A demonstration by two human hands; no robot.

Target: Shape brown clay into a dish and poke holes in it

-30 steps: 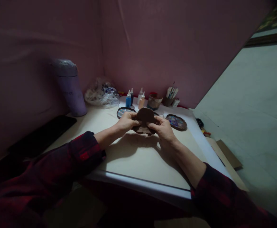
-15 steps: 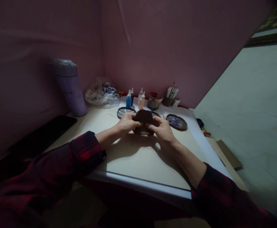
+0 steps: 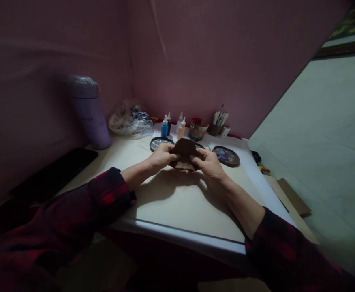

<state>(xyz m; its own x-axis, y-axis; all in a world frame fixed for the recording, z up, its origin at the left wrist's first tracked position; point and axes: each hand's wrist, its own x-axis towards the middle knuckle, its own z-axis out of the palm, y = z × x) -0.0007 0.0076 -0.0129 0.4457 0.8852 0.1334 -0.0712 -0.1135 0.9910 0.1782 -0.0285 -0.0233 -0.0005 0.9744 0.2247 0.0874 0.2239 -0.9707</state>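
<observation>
Between my two hands is a dark brown, clay-like piece [image 3: 185,147], held up over the near side of the painted dishes. Its upper part stands raised with a rounded top, and a lighter lower part slopes toward me. My left hand [image 3: 161,158] pinches the left edge, thumb on the near face. On the opposite edge my right hand [image 3: 210,165] grips likewise, its thumb pressed near the fold. The fingers behind the piece are hidden. Just beyond lie a dark-rimmed dish with blue and white patterning [image 3: 159,142] and another dish [image 3: 199,146], mostly covered by the piece.
A similar dish [image 3: 226,156] lies at right. Behind stand a blue bottle [image 3: 164,129], a peach bottle [image 3: 181,130], a stained cup [image 3: 197,130] and a brush holder [image 3: 215,129]. Crumpled plastic [image 3: 130,121], a purple tumbler [image 3: 90,115] and a black flat object [image 3: 56,172] are left.
The brown piece has tipped slightly, showing more of its lighter lower part. My thumbs have spread a little farther apart along it. Both hands keep their hold.
</observation>
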